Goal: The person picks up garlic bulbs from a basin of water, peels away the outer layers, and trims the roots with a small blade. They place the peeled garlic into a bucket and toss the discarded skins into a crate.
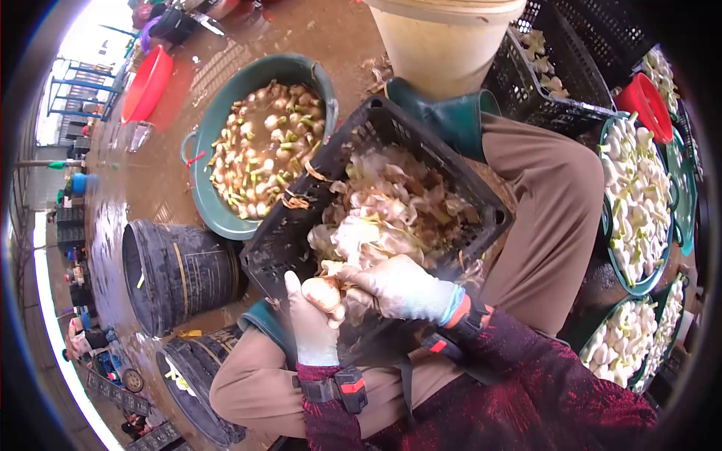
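Garlic bulb (pixel 322 294) at the black crate's (pixel 410 128) near edge, my left hand (pixel 310 325) curled around it from six o'clock, my right hand (pixel 406 289) bunched against its three-o'clock side, exact grip I cannot tell, peelings (pixel 395 214) heaped toward one o'clock.

Wet brown floor (pixel 162 188) carries: one round green plastic basin (pixel 204 197); one cylindrical black plastic bucket (pixel 207 274); one shallow red plastic basin (pixel 149 83).
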The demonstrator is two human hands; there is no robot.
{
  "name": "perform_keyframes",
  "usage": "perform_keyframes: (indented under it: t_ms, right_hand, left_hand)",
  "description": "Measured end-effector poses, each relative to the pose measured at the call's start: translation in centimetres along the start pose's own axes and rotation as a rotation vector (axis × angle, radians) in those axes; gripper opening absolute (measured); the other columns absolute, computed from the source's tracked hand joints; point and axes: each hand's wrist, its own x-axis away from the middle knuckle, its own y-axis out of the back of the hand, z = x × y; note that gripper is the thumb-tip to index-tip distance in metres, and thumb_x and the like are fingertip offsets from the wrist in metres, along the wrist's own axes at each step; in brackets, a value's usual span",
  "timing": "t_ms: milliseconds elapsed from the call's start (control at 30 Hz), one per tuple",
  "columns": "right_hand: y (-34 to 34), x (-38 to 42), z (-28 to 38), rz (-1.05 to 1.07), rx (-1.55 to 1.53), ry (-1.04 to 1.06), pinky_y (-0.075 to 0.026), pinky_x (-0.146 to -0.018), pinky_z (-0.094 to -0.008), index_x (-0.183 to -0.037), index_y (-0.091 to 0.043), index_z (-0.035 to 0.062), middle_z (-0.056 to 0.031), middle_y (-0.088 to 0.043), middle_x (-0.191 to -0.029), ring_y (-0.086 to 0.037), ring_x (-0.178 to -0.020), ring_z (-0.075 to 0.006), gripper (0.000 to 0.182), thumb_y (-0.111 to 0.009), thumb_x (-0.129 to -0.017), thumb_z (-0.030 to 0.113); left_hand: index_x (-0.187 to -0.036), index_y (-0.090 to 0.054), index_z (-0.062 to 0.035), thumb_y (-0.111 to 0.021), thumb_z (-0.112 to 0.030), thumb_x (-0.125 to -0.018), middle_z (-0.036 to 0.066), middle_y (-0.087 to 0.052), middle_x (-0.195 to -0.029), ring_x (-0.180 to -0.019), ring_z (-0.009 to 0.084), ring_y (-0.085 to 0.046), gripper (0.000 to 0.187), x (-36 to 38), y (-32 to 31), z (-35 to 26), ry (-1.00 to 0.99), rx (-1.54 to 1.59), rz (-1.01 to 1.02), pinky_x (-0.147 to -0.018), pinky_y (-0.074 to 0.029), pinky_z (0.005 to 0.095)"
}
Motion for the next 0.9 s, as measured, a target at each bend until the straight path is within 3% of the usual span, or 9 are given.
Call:
perform_keyframes:
  t_ms: [200,233,533,600,633,667,767,833,900]
  right_hand:
    - [-2.2,1.9,-0.3,0.183,0.140,-0.026,-0.047,-0.052,-0.0406,-0.137,-0.045,0.0143,-0.0079,-0.060,-0.066,-0.061,-0.058,-0.0292,0.058,-0.058,-0.081,0.017]
    - [-2.2,2.0,0.0,0.190,0.241,-0.015,-0.048,-0.049,-0.0392,-0.132,-0.047,0.0173,-0.0037,-0.062,-0.067,-0.063,-0.058,-0.0253,0.042,-0.048,-0.091,0.026]
    - [-3.1,1.4,1.6,0.172,0.020,-0.193,-0.049,-0.058,-0.0434,-0.112,-0.060,0.0094,-0.0109,-0.063,-0.070,-0.063,-0.063,-0.0325,0.026,-0.050,-0.092,0.022]
    - [-2.7,1.2,1.2,0.137,-0.068,-0.288,-0.050,-0.065,-0.0449,-0.111,-0.061,0.0081,-0.0134,-0.064,-0.074,-0.063,-0.067,-0.0358,0.025,-0.054,-0.089,0.018]
    - [-2.1,1.1,0.5,0.147,-0.101,-0.311,-0.050,-0.068,-0.0441,-0.106,-0.062,0.0065,-0.0172,-0.064,-0.079,-0.063,-0.074,-0.0365,0.023,-0.054,-0.091,0.022]
    - [-1.5,1.0,0.0,0.155,-0.133,-0.329,-0.050,-0.072,-0.0433,-0.102,-0.062,0.0049,-0.0210,-0.064,-0.084,-0.063,-0.082,-0.0372,0.024,-0.055,-0.093,0.026]
    - [-1.1,0.8,0.0,0.077,-0.006,-0.186,-0.050,-0.074,-0.0432,-0.104,-0.063,0.0057,-0.0188,-0.064,-0.084,-0.063,-0.084,-0.0372,0.030,-0.061,-0.089,0.032]
    - [-1.7,0.6,-0.1,0.058,-0.061,-0.028,-0.050,-0.072,-0.0426,-0.106,-0.063,0.0069,-0.0165,-0.064,-0.081,-0.063,-0.081,-0.0376,0.034,-0.068,-0.083,0.032]
    - [-2.2,0.2,-0.3,0.225,-0.029,-0.153,-0.049,-0.072,-0.0427,-0.106,-0.062,0.0043,-0.0193,-0.063,-0.085,-0.062,-0.081,-0.0380,0.032,-0.067,-0.083,0.026]
  left_hand:
    - [-0.092,-0.061,0.0009,-0.040,-0.062,-0.092,0.013,-0.063,-0.070,-0.038,0.0175,-0.051,0.066,-0.2,1.7,1.9,0.152,0.091,0.071,-0.028,-0.036,0.0229]
    - [-0.091,-0.061,0.0009,-0.041,-0.061,-0.092,0.013,-0.062,-0.069,-0.038,0.0175,-0.052,0.065,-0.3,1.8,2.1,0.150,0.104,0.052,-0.028,-0.036,0.0228]
    - [-0.070,-0.053,-0.0113,-0.044,-0.055,-0.093,0.008,-0.059,-0.064,-0.039,0.0132,-0.049,0.050,0.4,2.5,1.7,0.078,-0.010,-0.151,-0.028,-0.034,0.0204]
    - [-0.074,-0.055,-0.0103,-0.044,-0.056,-0.093,0.006,-0.058,-0.062,-0.040,0.0119,-0.051,0.051,0.1,3.5,1.7,0.060,0.022,0.184,-0.028,-0.033,0.0198]
    - [-0.078,-0.055,-0.0095,-0.045,-0.056,-0.093,0.005,-0.057,-0.062,-0.040,0.0116,-0.049,0.050,-0.3,3.7,1.5,0.212,-0.030,0.179,-0.028,-0.033,0.0207]
    - [-0.082,-0.055,-0.0087,-0.046,-0.055,-0.094,0.004,-0.055,-0.059,-0.037,0.0101,-0.043,0.049,0.1,3.2,1.8,0.175,-0.030,-0.007,-0.028,-0.031,0.0204]
    - [-0.082,-0.056,-0.0090,-0.047,-0.055,-0.093,0.001,-0.053,-0.057,-0.036,0.0087,-0.040,0.048,-0.2,3.4,2.2,0.143,-0.005,-0.044,-0.028,-0.027,0.0203]
    - [-0.084,-0.057,-0.0086,-0.049,-0.054,-0.093,0.000,-0.055,-0.060,-0.038,0.0073,-0.043,0.047,-1.7,5.7,3.2,0.195,0.283,0.276,-0.028,-0.024,0.0203]
    - [-0.086,-0.057,-0.0079,-0.050,-0.053,-0.093,-0.001,-0.057,-0.063,-0.039,0.0063,-0.044,0.047,-2.1,6.0,3.0,0.229,0.216,0.290,-0.029,-0.023,0.0203]
